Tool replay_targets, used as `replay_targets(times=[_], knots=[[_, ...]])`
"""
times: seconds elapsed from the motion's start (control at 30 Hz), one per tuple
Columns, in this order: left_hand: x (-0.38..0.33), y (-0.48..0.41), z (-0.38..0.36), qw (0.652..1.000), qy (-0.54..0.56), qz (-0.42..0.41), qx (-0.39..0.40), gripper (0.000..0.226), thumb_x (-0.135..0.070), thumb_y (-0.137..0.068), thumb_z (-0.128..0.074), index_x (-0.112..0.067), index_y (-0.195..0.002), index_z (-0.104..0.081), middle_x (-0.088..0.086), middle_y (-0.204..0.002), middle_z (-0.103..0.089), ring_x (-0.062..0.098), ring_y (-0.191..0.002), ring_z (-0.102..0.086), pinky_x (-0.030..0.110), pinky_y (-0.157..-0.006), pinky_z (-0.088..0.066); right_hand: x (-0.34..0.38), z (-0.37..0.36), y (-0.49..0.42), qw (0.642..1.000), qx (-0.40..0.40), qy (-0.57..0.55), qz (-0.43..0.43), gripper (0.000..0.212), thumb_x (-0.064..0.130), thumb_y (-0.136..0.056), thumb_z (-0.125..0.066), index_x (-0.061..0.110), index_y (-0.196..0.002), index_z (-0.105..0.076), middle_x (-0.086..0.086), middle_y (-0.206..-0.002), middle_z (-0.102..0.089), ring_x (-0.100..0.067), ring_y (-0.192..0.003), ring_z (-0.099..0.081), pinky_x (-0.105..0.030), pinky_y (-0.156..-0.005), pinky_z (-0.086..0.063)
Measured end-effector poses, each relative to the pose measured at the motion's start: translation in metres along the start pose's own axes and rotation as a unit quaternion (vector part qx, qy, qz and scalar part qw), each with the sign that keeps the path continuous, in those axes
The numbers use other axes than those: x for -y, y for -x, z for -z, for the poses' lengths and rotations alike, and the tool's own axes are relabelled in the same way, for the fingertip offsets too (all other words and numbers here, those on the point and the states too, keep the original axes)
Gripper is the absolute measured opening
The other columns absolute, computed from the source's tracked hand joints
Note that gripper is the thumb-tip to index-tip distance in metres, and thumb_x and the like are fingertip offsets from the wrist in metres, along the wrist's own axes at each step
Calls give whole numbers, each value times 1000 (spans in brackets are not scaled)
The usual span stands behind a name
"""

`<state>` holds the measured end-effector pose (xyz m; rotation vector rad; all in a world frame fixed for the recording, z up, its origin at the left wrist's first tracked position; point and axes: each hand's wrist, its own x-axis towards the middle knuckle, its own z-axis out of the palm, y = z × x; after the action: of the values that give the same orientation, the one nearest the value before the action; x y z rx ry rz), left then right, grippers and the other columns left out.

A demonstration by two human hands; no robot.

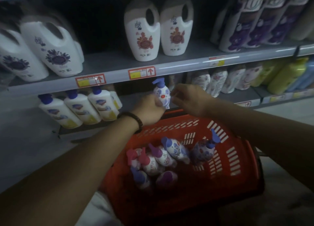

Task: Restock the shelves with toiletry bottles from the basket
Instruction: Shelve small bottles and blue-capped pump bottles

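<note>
A small white pump bottle with blue flowers and a blue pump [162, 93] stands upright at the front of the lower shelf [129, 99]. My left hand [149, 110] is closed around its lower body. My right hand [188, 99] hovers just right of the bottle, fingers loosely curled and apart, holding nothing. Below my hands, the red plastic basket [220, 157] holds several more floral pump bottles [175, 151] with blue, pink and purple pumps, lying on their sides.
White bottles with yellow bases [79, 110] line the lower shelf at left; floral bottles [219, 82] and green and blue bottles [287, 76] at right. On the upper shelf [186, 67] stand large white jugs [142, 31] and purple refill packs [254, 21].
</note>
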<state>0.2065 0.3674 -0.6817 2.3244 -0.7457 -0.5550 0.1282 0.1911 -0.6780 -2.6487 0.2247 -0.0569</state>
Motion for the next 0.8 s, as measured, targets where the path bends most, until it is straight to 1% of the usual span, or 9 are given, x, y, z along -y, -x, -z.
replay_targets(times=[0.07, 0.13, 0.17, 0.3, 0.4, 0.47, 0.53, 0.7, 0.8], knots=[[4, 3, -11, 999, -13, 17, 24, 13, -21, -102, -66, -16, -89, -67, -3, -86, -62, 14, -77, -58, 23, -65, -40, -15, 3, 11, 1000, 3, 2, -9, 26, 34, -102, -64, 14, -119, -70, -8, -114, -75, -29, -107, -69, -34, -89, -50], [12, 2, -21, 999, -22, 35, 23, 18, -25, -99, -70, -22, -82, -63, -3, -92, -65, 18, -90, -63, 24, -77, -42, -31, 6, 22, 1000, 6, 3, -29, 26, 32, -102, -66, 13, -120, -71, -7, -115, -75, -26, -107, -69, -30, -87, -48], [15, 1, -26, 999, -23, 43, 19, 19, -27, -97, -72, -25, -81, -61, -3, -95, -68, 20, -94, -66, 25, -80, -44, -39, 7, 28, 999, 6, 3, -39, 26, 31, -102, -66, 13, -120, -71, -7, -114, -75, -25, -106, -69, -28, -85, -46], [15, -1, -43, 998, -28, 55, 31, 14, -31, -95, -72, -29, -87, -61, 1, -107, -74, 22, -101, -70, 26, -83, -48, -67, 9, 48, 997, 15, -3, -73, 23, 29, -103, -66, 15, -120, -72, -4, -113, -74, -21, -103, -68, -27, -82, -44], [9, -1, -54, 998, -23, 38, 33, 10, -32, -95, -71, -30, -91, -62, -1, -108, -75, 21, -104, -69, 29, -89, -51, -83, 8, 60, 995, 41, 12, -95, 25, 29, -103, -65, 14, -122, -71, -2, -110, -71, -19, -99, -64, -26, -80, -40], [7, -1, -64, 998, -26, 25, 43, 10, -32, -96, -71, -31, -93, -62, -4, -108, -74, 19, -105, -69, 32, -94, -53, -94, 8, 64, 992, 55, 14, -110, 27, 32, -102, -65, 14, -122, -72, -5, -113, -73, -23, -103, -67, -29, -81, -42], [5, 2, -72, 997, -38, 16, 67, 8, -31, -97, -71, -30, -98, -63, -6, -107, -72, 17, -106, -68, 31, -95, -53, -102, 7, 66, 989, 75, 21, -128, 30, 36, -102, -65, 15, -122, -73, -6, -115, -74, -25, -104, -67, -30, -82, -45], [-5, -2, -92, 994, -59, -6, 89, 16, -27, -97, -73, -22, -111, -68, -1, -113, -73, 19, -109, -68, 33, -102, -52, -118, -1, 67, 978, 124, 58, -156, 32, 42, -99, -68, 16, -117, -74, -7, -114, -74, -29, -106, -67, -38, -87, -53], [-9, -5, -109, 991, -66, -13, 117, 19, -25, -98, -72, -20, -116, -66, 0, -113, -71, 20, -109, -67, 32, -99, -52, -126, -11, 72, 973, 157, 90, -146, 31, 35, -95, -71, 16, -119, -74, -8, -117, -74, -29, -109, -67, -31, -84, -48]])
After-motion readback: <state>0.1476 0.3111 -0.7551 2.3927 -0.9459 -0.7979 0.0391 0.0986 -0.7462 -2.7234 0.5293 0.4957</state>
